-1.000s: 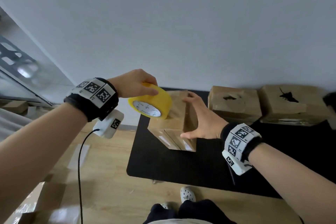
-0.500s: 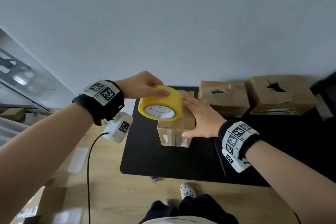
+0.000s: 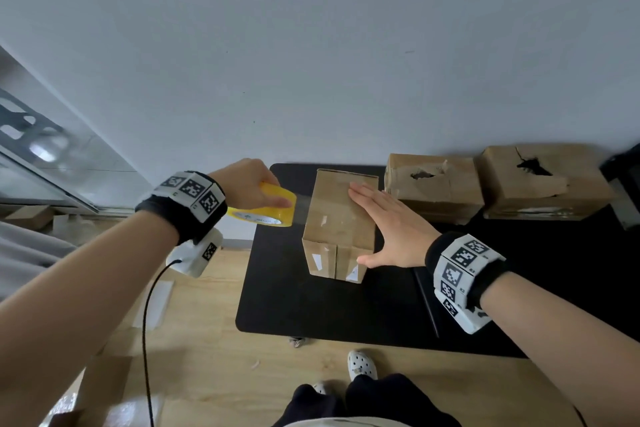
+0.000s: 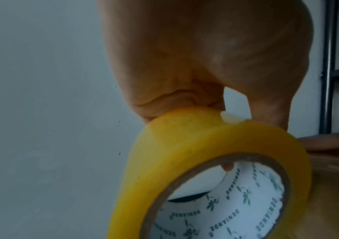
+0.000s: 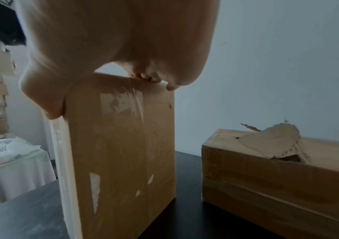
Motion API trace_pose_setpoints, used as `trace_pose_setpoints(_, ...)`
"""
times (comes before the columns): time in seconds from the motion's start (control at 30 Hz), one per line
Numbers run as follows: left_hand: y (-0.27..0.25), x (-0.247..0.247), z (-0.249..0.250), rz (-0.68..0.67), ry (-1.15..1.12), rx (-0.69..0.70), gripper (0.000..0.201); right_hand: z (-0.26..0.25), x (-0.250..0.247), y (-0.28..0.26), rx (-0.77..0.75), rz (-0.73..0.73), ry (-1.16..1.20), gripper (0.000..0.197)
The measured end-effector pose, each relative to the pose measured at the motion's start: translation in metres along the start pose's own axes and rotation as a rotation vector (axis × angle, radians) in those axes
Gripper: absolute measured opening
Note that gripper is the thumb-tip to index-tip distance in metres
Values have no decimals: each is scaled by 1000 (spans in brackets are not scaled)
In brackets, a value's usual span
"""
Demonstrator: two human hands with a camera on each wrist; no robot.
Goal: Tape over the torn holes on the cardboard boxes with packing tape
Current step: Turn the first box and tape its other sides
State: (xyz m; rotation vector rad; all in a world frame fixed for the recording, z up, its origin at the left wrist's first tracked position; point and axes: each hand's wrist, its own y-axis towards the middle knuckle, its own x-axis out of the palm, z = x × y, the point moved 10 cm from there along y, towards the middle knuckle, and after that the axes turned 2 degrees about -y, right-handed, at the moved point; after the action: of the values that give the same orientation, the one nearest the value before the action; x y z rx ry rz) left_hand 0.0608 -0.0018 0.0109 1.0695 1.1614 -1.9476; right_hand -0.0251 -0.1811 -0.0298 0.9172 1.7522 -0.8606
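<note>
A tall cardboard box (image 3: 337, 218) stands on end near the back left corner of the black table (image 3: 294, 302), its flaps closed, so nothing inside can be seen. Small white label scraps and shiny strips of clear tape show on its top and front faces.

The right hand (image 3: 391, 229) lies flat on the top face of this box with fingers straight and together, while the thumb reaches down over the near right edge; it grips nothing. The left hand (image 3: 247, 184) holds a yellow roll of tape (image 3: 266, 206) just left of the box, above the left edge of the table, fingers curled over the outer rim and one fingertip showing inside the core in the left wrist view. A clear strip (image 3: 302, 210) runs from the roll to the box's upper left edge.

Two more boxes lie flat along the back edge of the table against the wall. The middle box (image 3: 433, 191) has a ragged hole in its top with torn card sticking up; the far right box (image 3: 543, 180) has a darker jagged hole. What is in them cannot be made out.
</note>
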Motion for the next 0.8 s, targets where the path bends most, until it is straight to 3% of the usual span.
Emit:
trace_pose_setpoints(0.3, 9, 32, -9, -1, -103, 9, 40, -12, 4, 2, 39, -78, -146, 123)
trace_pose_setpoints(0.47, 8, 36, -8, 15, -167, 14, 36, -61, 10, 18, -120, -46, -206, 98)
trace_pose_setpoints(0.57, 6, 38, -7, 25, -170, 18, 38, -70, 19, 22, -143, -46, -230, 91)
trace_pose_setpoints(0.67, 4, 40, -13, 39, -199, 7, 42, -47, 22, 4, -82, -65, -302, 94)
trace_pose_setpoints(0.8, 3, 45, -11, 38, -246, 20, 45, -9, 13, -31, 124, -65, -254, 112)
